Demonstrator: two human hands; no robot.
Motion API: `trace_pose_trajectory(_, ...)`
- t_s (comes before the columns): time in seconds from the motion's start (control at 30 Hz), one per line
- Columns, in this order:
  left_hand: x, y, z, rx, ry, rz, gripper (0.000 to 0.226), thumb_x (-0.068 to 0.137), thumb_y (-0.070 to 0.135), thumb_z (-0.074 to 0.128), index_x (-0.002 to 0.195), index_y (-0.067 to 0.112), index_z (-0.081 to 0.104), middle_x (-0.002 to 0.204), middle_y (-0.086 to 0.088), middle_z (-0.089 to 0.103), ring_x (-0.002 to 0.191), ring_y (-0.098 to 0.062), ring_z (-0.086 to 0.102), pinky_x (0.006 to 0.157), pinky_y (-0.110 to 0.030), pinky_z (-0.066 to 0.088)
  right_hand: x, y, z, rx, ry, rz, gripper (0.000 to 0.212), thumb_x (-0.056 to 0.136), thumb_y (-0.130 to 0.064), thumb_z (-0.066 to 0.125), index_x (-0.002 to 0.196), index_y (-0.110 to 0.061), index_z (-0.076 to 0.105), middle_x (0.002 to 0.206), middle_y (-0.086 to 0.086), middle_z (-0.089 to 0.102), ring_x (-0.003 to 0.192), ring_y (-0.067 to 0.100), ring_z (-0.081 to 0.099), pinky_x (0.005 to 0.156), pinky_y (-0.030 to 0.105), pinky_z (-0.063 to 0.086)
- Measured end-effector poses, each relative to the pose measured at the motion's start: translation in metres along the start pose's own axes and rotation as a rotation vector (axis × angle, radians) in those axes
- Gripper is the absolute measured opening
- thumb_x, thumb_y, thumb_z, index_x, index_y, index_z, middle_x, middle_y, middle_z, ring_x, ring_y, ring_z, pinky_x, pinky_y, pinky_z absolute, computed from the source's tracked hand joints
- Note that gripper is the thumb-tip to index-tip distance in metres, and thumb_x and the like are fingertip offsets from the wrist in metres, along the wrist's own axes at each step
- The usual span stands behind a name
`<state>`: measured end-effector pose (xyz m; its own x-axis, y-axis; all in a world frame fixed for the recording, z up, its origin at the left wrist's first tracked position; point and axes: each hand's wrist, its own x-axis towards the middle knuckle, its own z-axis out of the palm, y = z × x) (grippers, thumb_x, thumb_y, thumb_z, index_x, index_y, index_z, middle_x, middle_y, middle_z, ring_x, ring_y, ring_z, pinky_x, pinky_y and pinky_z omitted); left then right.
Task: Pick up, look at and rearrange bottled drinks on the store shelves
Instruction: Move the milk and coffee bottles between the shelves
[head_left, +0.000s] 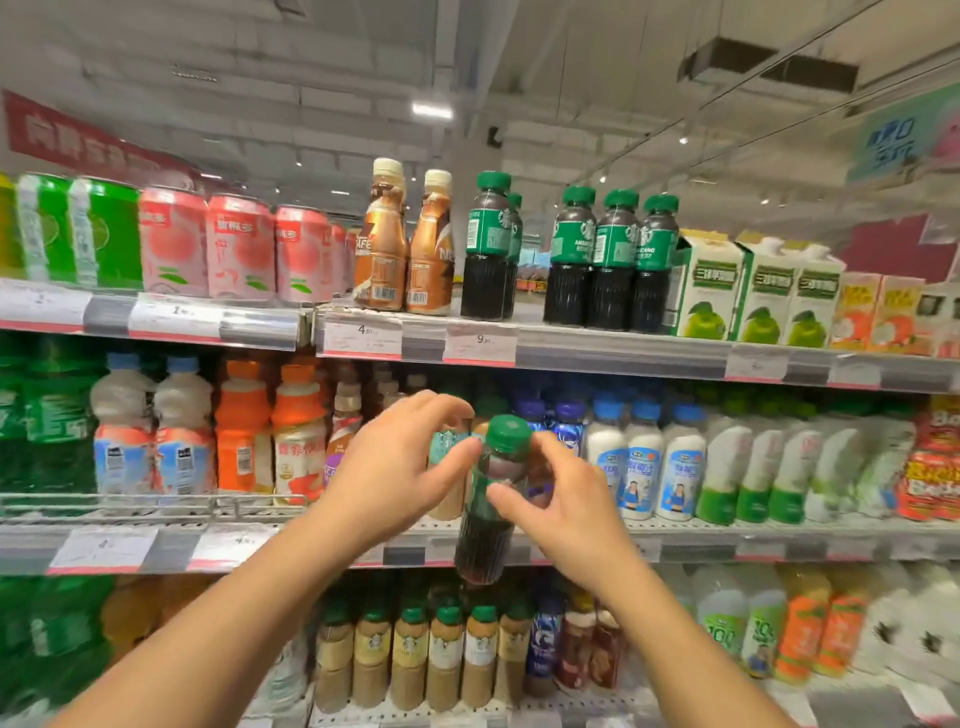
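A dark coffee bottle (488, 525) with a green cap and green label hangs upright in front of the middle shelf, between my two hands. My right hand (563, 499) grips its upper body from the right, thumb across the label. My left hand (400, 467) curls round its shoulder from the left, fingers arched above the label. Matching green-capped dark bottles (613, 260) stand in two groups on the top shelf (623, 353), with a gap between them. Two brown coffee bottles (405, 244) stand to their left.
Pink and green cans (208, 244) fill the top shelf's left; green cartons (758, 291) its right. The middle shelf (727, 540) holds orange, white and blue-capped bottles behind my hands. Beige coffee bottles (426, 660) line the lower shelf. Price tags run along the shelf edges.
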<state>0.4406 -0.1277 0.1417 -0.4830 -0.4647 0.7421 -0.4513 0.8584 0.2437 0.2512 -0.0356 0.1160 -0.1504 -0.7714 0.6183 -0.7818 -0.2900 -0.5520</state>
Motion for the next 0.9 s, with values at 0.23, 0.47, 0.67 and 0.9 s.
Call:
trace_pose_trajectory(0.23, 0.067, 0.006, -0.008, 0.28, 0.05, 0.092, 0.045, 0.091, 0.037, 0.055, 0.131, 0.018, 0.059, 0.138, -0.003, 0.058, 0.129, -0.026, 0.049, 0.11, -0.044, 0.041, 0.085, -0.02, -0.078, 0.085, 0.228, -0.04, 0.038, 0.08, -0.048, 0.071, 0.112, -0.026, 0.071, 0.1, -0.01, 0.077, 0.092, 0.01, 0.072, 0.085, 0.042, 0.058)
trace_pose_trajectory(0.47, 0.093, 0.011, 0.012, 0.47, 0.023, 0.062, 0.058, 0.086, 0.046, 0.043, 0.139, 0.023, 0.053, 0.147, -0.003, 0.053, 0.135, -0.029, 0.047, 0.113, -0.055, 0.034, 0.139, -0.021, -0.103, 0.098, 0.232, -0.013, 0.051, 0.071, -0.061, 0.066, 0.107, -0.027, 0.074, 0.1, -0.008, 0.079, 0.097, 0.015, 0.073, 0.093, 0.052, 0.057)
trace_pose_trajectory(0.67, 0.091, -0.002, 0.024, 0.553, 0.016, 0.071, 0.053, 0.085, 0.039, 0.058, 0.134, 0.02, 0.06, 0.143, -0.003, 0.058, 0.134, -0.027, 0.05, 0.113, -0.062, 0.033, 0.153, -0.016, -0.106, 0.172, 0.197, 0.01, 0.049, 0.07, -0.062, 0.066, 0.106, -0.03, 0.073, 0.103, -0.009, 0.079, 0.1, 0.016, 0.074, 0.093, 0.055, 0.058)
trace_pose_trajectory(0.9, 0.092, -0.005, 0.027, 0.522, 0.03, 0.076, 0.056, 0.085, 0.05, 0.046, 0.133, 0.024, 0.06, 0.144, 0.0, 0.057, 0.135, -0.026, 0.051, 0.113, -0.062, 0.032, 0.177, -0.044, -0.126, 0.108, 0.307, -0.083, 0.037, 0.083, -0.052, 0.067, 0.112, -0.028, 0.069, 0.105, -0.008, 0.076, 0.1, 0.017, 0.071, 0.093, 0.05, 0.058)
